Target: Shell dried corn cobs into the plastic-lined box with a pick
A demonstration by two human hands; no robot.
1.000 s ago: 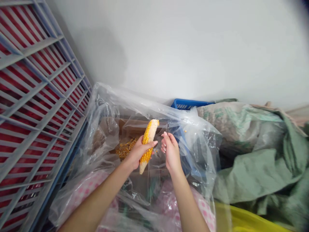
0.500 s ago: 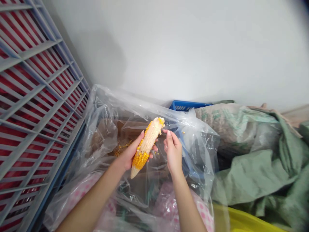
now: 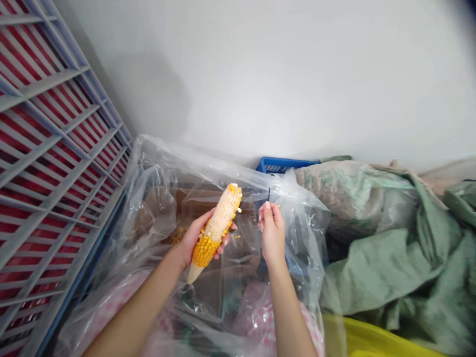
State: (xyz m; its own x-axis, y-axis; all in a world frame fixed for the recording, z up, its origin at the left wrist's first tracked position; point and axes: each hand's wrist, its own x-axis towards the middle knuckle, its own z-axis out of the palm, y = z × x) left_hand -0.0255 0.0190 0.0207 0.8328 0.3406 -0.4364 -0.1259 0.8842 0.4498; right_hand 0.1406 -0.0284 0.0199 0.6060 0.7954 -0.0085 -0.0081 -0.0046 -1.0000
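My left hand point(image 3: 193, 237) is wrapped around a corn cob point(image 3: 217, 226), held tilted with its tip up and to the right. Most of the cob's upper part is bare and pale; yellow kernels remain near its lower end. My right hand point(image 3: 271, 228) is closed in a pinch on a thin dark tool point(image 3: 268, 193) that sticks up from the fingers, a little to the right of the cob and apart from it. Both hands hover over a clear plastic bag point(image 3: 156, 198) with loose kernels point(image 3: 178, 233) lying inside it.
A grey slatted rack point(image 3: 55, 148) with red behind it stands at the left. A blue crate point(image 3: 282, 163) sits behind the bag by the white wall. Green woven sacks point(image 3: 383, 238) pile up on the right, above a yellow container point(image 3: 372, 342).
The left hand turned the cob, so its bare side now faces up. The right hand drew slightly right, away from the cob's tip. The view shifted a little.
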